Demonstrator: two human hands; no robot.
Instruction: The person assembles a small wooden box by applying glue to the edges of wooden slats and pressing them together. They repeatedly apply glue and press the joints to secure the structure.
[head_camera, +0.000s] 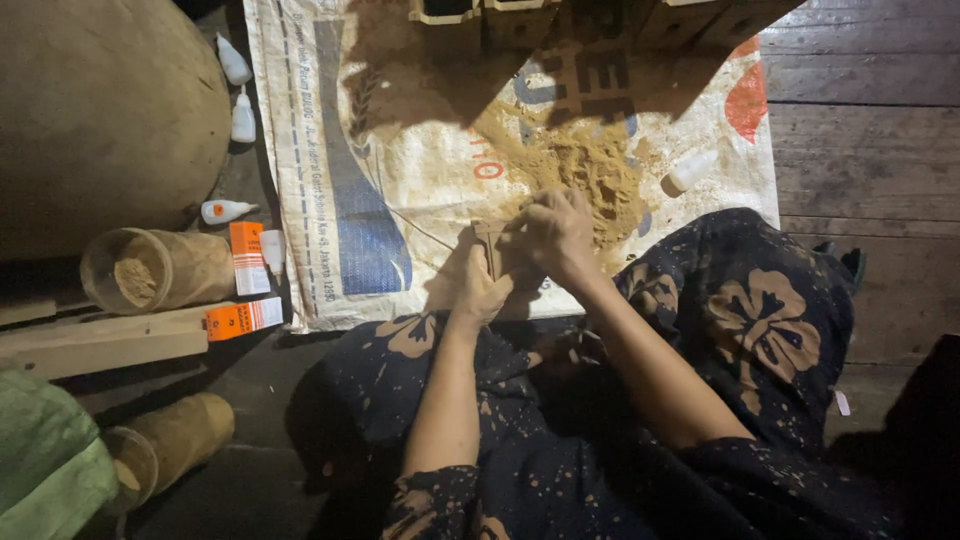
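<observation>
Looks like a floor-level craft workshop: worn wooden floorboards (870, 130), a printed woven sack (400, 200) spread as a work mat with a sawdust heap (590, 165) near its far edge, small glue bottles (225, 210) and a powder-filled jar (150, 270) beside its left edge.

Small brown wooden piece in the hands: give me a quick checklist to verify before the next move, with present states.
1. Small brown wooden piece held by both hands: ok.
2. Left hand supports it from below: ok.
3. Right hand fingers press on its top: ok.
4. Pile of tan sawdust on the white printed woven sack, beside the hands: ok.
5. Small white squeeze bottle lying at the pile's edge, capped: cannot tell.
6. Piece's surface condition: cannot tell, mostly covered.
</observation>
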